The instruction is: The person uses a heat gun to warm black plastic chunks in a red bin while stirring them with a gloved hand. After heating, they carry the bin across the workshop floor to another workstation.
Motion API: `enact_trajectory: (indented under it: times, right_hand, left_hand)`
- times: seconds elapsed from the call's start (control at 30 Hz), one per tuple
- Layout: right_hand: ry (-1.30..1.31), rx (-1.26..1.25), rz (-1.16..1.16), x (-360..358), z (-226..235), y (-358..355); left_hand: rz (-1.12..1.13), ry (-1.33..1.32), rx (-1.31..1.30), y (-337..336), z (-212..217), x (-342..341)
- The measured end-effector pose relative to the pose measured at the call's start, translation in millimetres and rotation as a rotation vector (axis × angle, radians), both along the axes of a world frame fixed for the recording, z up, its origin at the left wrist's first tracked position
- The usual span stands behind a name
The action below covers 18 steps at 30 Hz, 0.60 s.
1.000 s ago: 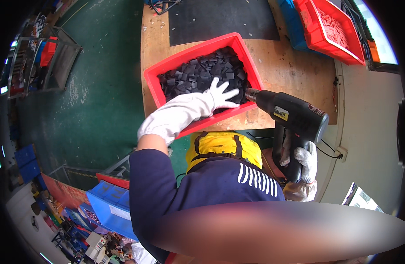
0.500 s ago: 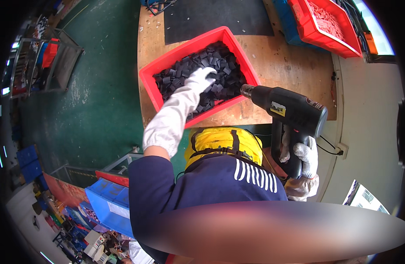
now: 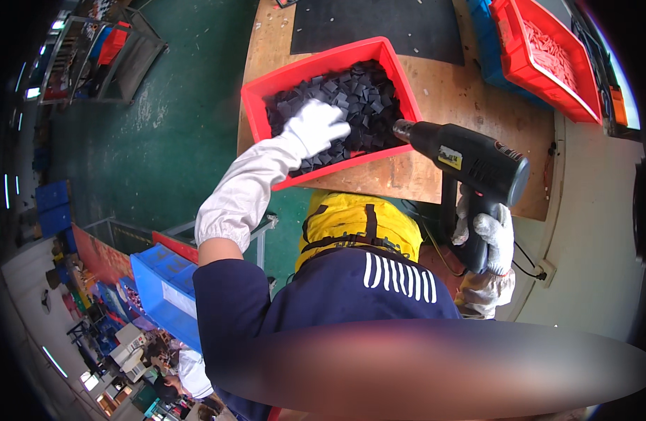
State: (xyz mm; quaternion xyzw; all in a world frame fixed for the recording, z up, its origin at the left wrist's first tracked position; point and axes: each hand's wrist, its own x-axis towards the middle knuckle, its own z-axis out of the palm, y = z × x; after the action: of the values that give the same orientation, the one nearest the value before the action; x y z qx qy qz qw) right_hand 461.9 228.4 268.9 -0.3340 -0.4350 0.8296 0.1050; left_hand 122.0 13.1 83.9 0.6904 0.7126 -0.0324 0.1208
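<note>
Your left hand (image 3: pixel 314 125) lies spread, palm down, on the black pieces (image 3: pixel 358 98) in the red bin (image 3: pixel 323 59) on the desk (image 3: pixel 449 98). Your right hand (image 3: pixel 493 238) is clamped on the heat gun (image 3: pixel 470 158); its nozzle points left, at the bin's near-right corner.
</note>
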Motion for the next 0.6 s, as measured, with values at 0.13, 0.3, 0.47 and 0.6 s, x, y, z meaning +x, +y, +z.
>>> enact_trajectory:
  times: [0.13,0.3,0.47,0.6]
  right_hand:
    - [-0.024,0.011,-0.039,-1.3,-3.5,1.3]
    - [-0.061,0.011,-0.115,-9.7,2.1,-9.5]
    - [-0.078,0.076,-0.199,-17.4,3.6,-22.6]
    - [-0.094,0.122,-0.228,-22.2,7.2,-26.6]
  left_hand:
    - [-0.221,0.003,-0.093,7.0,-72.5,31.9]
    - [-0.065,-0.015,-0.244,91.1,-75.1,44.9]
    - [0.191,-0.069,0.007,112.5,-128.6,46.2]
    - [0.392,-0.172,-0.010,124.3,-116.6,28.2]
